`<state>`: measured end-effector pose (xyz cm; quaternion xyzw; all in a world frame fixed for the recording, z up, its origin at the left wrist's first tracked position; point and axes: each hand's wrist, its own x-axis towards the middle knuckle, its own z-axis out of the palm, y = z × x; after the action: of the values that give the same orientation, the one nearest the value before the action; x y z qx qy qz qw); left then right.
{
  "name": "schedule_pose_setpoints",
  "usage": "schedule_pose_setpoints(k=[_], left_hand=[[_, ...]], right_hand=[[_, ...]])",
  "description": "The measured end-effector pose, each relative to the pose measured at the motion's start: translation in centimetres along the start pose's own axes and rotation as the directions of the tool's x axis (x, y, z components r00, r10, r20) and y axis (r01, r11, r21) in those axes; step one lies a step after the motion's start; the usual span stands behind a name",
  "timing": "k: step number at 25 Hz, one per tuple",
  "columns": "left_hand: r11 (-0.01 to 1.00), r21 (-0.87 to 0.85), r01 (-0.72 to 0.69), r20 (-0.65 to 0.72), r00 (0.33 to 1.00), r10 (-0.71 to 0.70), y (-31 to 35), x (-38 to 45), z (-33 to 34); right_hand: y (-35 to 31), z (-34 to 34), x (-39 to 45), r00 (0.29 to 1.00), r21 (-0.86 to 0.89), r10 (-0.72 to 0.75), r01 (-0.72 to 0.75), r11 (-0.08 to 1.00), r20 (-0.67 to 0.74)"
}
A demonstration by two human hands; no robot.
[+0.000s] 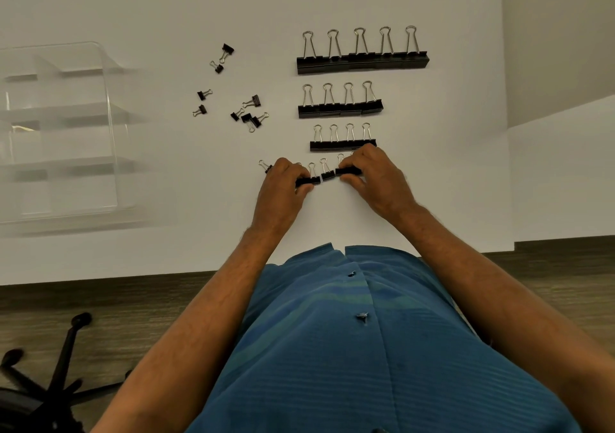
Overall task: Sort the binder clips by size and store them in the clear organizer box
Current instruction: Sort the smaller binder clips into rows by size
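Black binder clips lie in rows on the white table (pixel 432 199). The largest row (pixel 362 61) is farthest, a medium row (pixel 340 108) sits below it, then a smaller row (pixel 342 144). The nearest row of small clips (pixel 327 175) runs between my hands. My left hand (pixel 283 189) pinches the clips at that row's left end. My right hand (pixel 376 176) pinches the clips at its right end. A single small clip (pixel 265 166) pokes out left of my left hand. Tiny loose clips (pixel 246 114) lie scattered at centre left. The clear organizer box (pixel 109 126) stands at the left.
The table's front edge runs just ahead of my blue shirt (pixel 366 349). A black chair base (pixel 56 376) stands on the wood floor at lower left. The table's right edge is near the largest row.
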<state>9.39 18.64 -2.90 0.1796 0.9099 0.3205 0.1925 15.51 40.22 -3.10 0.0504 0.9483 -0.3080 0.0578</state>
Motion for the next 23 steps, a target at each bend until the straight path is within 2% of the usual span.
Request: schedule_pose_setpoints(k=[4, 14, 23], left_hand=[[1.0, 0.0, 0.001, -0.001, 1.0, -0.001, -0.1, 0.1, 0.0], [1.0, -0.007, -0.007, -0.009, 1.0, 0.007, -0.2, 0.1, 0.3], [0.997, 0.054, -0.046, 0.02, 0.999, 0.044, 0.8, 0.5, 1.1]], right_hand=[[-0.3, 0.0, 0.3, 0.999, -0.02, -0.029, 0.03, 0.999, 0.03], [-0.7, 1.0, 0.5, 0.993, -0.107, -0.115, 0.112, 0.988, -0.017], [0.5, 0.6, -1.2, 0.998, -0.065, -0.056, 0.054, 0.996, -0.038]])
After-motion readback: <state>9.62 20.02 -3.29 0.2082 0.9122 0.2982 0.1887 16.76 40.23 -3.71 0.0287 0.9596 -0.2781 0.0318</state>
